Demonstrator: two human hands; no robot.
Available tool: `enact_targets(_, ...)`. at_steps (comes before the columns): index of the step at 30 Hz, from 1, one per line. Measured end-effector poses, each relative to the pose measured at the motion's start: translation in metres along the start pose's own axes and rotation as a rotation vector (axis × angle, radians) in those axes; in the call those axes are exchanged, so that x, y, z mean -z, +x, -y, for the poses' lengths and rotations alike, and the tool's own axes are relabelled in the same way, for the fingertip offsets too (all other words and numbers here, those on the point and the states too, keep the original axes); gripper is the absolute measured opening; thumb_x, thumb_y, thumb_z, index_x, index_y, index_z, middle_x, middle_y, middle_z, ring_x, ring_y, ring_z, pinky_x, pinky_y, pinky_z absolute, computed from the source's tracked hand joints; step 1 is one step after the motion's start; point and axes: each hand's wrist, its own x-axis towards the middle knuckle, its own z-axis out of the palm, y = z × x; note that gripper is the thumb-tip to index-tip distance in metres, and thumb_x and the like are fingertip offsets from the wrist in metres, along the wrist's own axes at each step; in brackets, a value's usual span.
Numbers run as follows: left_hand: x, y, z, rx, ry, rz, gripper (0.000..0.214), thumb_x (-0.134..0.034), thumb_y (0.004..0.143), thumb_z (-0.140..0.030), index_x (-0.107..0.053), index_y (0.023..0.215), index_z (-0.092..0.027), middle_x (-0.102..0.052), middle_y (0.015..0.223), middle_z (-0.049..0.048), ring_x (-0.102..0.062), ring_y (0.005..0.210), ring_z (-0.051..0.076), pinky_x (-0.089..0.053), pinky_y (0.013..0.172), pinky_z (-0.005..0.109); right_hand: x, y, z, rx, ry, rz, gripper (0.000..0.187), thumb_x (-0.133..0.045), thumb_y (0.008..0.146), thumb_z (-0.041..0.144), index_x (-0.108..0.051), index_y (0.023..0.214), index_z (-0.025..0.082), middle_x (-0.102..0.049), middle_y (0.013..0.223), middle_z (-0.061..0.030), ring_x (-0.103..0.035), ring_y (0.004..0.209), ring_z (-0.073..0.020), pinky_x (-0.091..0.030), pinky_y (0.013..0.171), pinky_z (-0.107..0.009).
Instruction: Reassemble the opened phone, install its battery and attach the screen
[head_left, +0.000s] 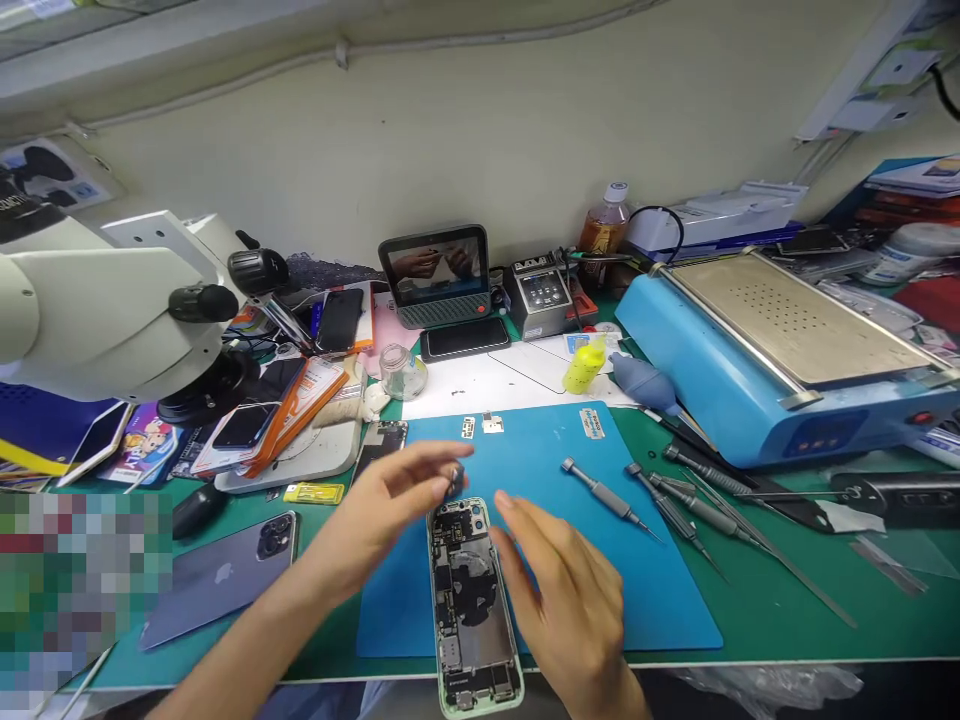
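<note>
An opened phone (472, 610) with its circuit boards exposed lies lengthwise on a blue work mat (645, 570) at the table's front edge. My left hand (397, 500) hovers over the phone's top end and pinches a small dark part (455, 480) between thumb and fingers. To the right of the phone my right hand (566, 590) rests over the mat with its fingers stretched out, empty. Small metal plates (493, 424) lie at the far edge of the mat.
Several screwdrivers (607, 495) and tweezers (712, 515) lie right of the mat. A blue heating plate (780, 350) stands at the right, a microscope (112, 300) at the left. A grey phone back (217, 575) lies front left. Phones, a small screen (439, 275) and bottles crowd the back.
</note>
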Motion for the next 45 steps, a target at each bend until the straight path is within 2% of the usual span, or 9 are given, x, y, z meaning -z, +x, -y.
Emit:
enact_targets(3, -0.021, -0.023, 0.001, 0.109, -0.193, 0.046, 0.054, -0.077, 0.094, -0.069, -0.083, 0.131, -0.030, -0.079, 0.111, 0.0091, -0.071, 0.097, 0.021, -0.060, 0.087, 0.033, 0.002, -0.001, 0.006, 0.066, -0.057, -0.040, 0.037, -0.079, 0.097, 0.002, -0.073, 0.132, 0.010, -0.085, 0.108, -0.0116, -0.082, 0.096, -0.0148, -0.065, 0.080, -0.026)
enact_targets(8, -0.038, -0.034, 0.005, 0.349, -0.714, 0.139, 0.046, -0.098, 0.081, -0.054, -0.087, 0.119, -0.032, -0.074, 0.110, 0.0056, -0.066, 0.095, 0.015, -0.055, 0.086, 0.025, 0.006, -0.017, 0.010, 0.080, -0.053, -0.028, 0.047, -0.082, 0.096, 0.008, -0.074, 0.142, 0.017, -0.086, 0.112, -0.0096, -0.084, 0.092, -0.0173, -0.067, 0.072, -0.026)
enact_targets(12, -0.041, -0.038, 0.012, 0.353, -0.770, 0.181, 0.051, -0.100, 0.079, -0.052, -0.085, 0.125, -0.035, -0.074, 0.105, 0.0033, -0.067, 0.092, 0.014, -0.054, 0.085, 0.025, 0.013, -0.025, 0.014, 0.058, -0.078, 0.038, 0.060, -0.080, 0.096, 0.008, -0.068, 0.153, 0.024, -0.087, 0.112, -0.0064, -0.085, 0.087, -0.0221, -0.069, 0.067, -0.031)
enact_targets(15, -0.034, -0.048, 0.024, 0.271, -0.621, 0.170, 0.063, -0.088, 0.089, -0.062, -0.074, 0.145, -0.035, -0.078, 0.117, 0.0075, -0.072, 0.100, 0.020, -0.060, 0.091, 0.034, 0.020, -0.022, 0.013, 0.073, -0.098, 0.032, 0.071, -0.082, 0.091, 0.000, -0.064, 0.157, 0.019, -0.087, 0.107, -0.0073, -0.085, 0.083, -0.0220, -0.070, 0.068, -0.031)
enact_targets(17, -0.023, -0.055, 0.035, 0.121, -0.375, 0.058, 0.054, -0.070, 0.104, -0.063, -0.069, 0.149, -0.034, -0.079, 0.122, 0.0092, -0.074, 0.099, 0.022, -0.063, 0.089, 0.037, 0.021, -0.017, 0.005, 0.104, -0.133, 0.067, 0.072, -0.081, 0.091, -0.001, -0.062, 0.158, 0.018, -0.088, 0.108, -0.0076, -0.084, 0.083, -0.0217, -0.069, 0.068, -0.031)
enact_targets(21, -0.002, -0.065, 0.056, -0.296, 0.453, -0.312, 0.025, -0.059, 0.113, -0.033, -0.075, 0.133, -0.035, -0.078, 0.115, 0.0048, -0.073, 0.101, 0.020, -0.060, 0.085, 0.034, 0.018, -0.008, -0.017, 0.231, -0.152, 0.301, 0.044, -0.065, 0.103, 0.005, -0.070, 0.146, 0.012, -0.087, 0.115, -0.0121, -0.082, 0.088, -0.0225, -0.062, 0.063, -0.035)
enact_targets(23, 0.001, -0.064, 0.061, -0.424, 0.701, -0.331, 0.024, -0.060, 0.112, -0.023, -0.075, 0.129, -0.031, -0.076, 0.108, 0.0038, -0.073, 0.096, 0.019, -0.058, 0.082, 0.032, 0.015, -0.005, -0.023, 0.293, -0.153, 0.409, 0.033, -0.058, 0.107, 0.007, -0.075, 0.136, 0.008, -0.086, 0.114, -0.0143, -0.080, 0.086, -0.0221, -0.058, 0.062, -0.036)
enact_targets(35, -0.010, -0.056, 0.070, -0.472, 0.786, -0.106, 0.028, -0.051, 0.116, -0.022, -0.064, 0.141, -0.024, -0.074, 0.112, 0.0052, -0.075, 0.097, 0.019, -0.059, 0.082, 0.031, 0.009, -0.004, -0.024, 0.264, -0.200, 0.559, 0.027, -0.059, 0.108, 0.008, -0.075, 0.129, 0.009, -0.086, 0.115, -0.0137, -0.072, 0.080, -0.0195, -0.052, 0.063, -0.037)
enact_targets(45, -0.012, -0.053, 0.070, -0.519, 0.893, -0.105, 0.029, -0.050, 0.116, -0.024, -0.064, 0.141, -0.023, -0.076, 0.111, 0.0068, -0.077, 0.094, 0.022, -0.059, 0.075, 0.035, 0.002, -0.002, -0.018, 0.236, -0.303, 0.598, 0.022, -0.075, 0.104, 0.020, -0.077, 0.124, 0.011, -0.085, 0.114, -0.0102, -0.066, 0.080, -0.0200, -0.048, 0.069, -0.039)
